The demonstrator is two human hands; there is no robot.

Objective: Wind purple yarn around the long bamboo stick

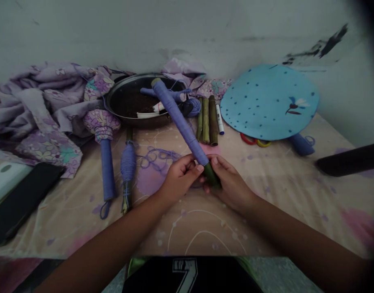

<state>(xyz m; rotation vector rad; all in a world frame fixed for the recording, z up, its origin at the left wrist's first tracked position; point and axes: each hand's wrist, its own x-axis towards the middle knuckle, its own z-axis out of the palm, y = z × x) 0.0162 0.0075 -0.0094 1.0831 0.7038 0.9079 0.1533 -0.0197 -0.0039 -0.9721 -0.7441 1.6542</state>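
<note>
Both my hands hold a bamboo stick wrapped in purple cord, which slants up and away from them. My left hand pinches it near the bare green end, and my right hand cups that same end. Just left of my hands lies a tangle of loose purple cord. Two more cord-wrapped handles lie on the bedsheet: one with a floral cloth head, and a shorter bound stick. Short bamboo pieces lie beyond my hands.
A metal pan holds dark contents and a white tube. A white marker, a blue dotted paper fan and red-yellow scissors handles lie at the back. Crumpled floral cloth and a black phone are left; a dark rod juts in right.
</note>
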